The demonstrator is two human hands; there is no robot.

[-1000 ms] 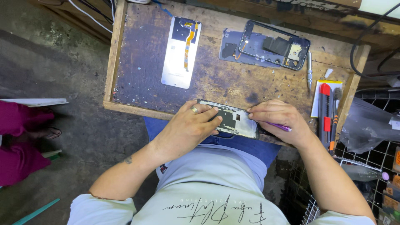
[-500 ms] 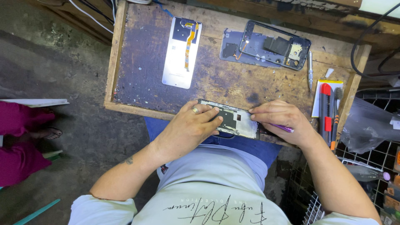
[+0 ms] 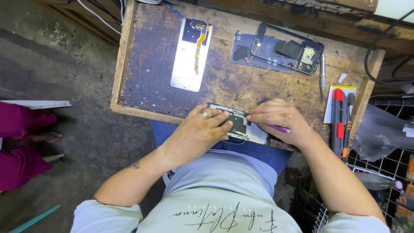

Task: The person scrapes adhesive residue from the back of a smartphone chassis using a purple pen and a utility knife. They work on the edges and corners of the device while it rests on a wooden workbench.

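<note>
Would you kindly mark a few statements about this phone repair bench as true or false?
1. The left hand rests on the opened phone. True.
2. The right hand holds a red screwdriver. False: it holds a thin purple tool.
3. The white screen panel lies on the floor. False: it lies on the wooden table.
4. A dark phone frame lies near the table's far edge. True.

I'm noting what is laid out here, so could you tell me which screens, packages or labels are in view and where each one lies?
Phone display panel: face down at the table's far left, white rectangle with orange ribbon cable.
Carded tool package: table's right edge, yellow-white card holding red and orange tools.
Plastic bag: right, over the wire basket, grey and crumpled.
</note>
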